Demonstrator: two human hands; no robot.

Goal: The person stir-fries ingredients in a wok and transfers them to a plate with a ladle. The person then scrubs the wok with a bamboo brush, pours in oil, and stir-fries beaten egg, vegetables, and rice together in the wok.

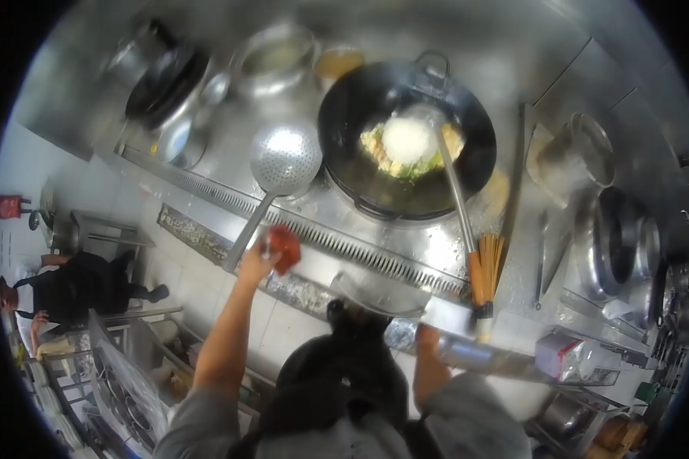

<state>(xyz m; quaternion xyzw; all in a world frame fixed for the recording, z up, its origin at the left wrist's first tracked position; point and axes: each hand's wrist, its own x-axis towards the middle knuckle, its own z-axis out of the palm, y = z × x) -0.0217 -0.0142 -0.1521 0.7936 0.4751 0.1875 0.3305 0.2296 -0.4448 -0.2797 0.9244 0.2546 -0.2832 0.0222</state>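
Observation:
My left hand (256, 262) is closed on a crumpled red thing that looks like a cloth (285, 249), over the front of the stove. Right beside it lies the handle of a perforated skimmer (285, 159); I cannot tell whether the hand touches it. A black wok (338, 172) holds a white mound of what looks like rice (409, 140), with yellow and green bits around it. In the wok rests a long-handled ladle (455, 187), its wooden grip at the stove's front. My right hand (428, 337) is low by the front ledge, its fingers hidden.
A bamboo brush (491, 258) stands beside the ladle grip. Behind are a metal pot (274, 61) and a dark pan (168, 90). Metal bowls (601, 245) and a strainer (593, 149) sit to the right. A co-worker in a dark apron (84, 287) is at the far left.

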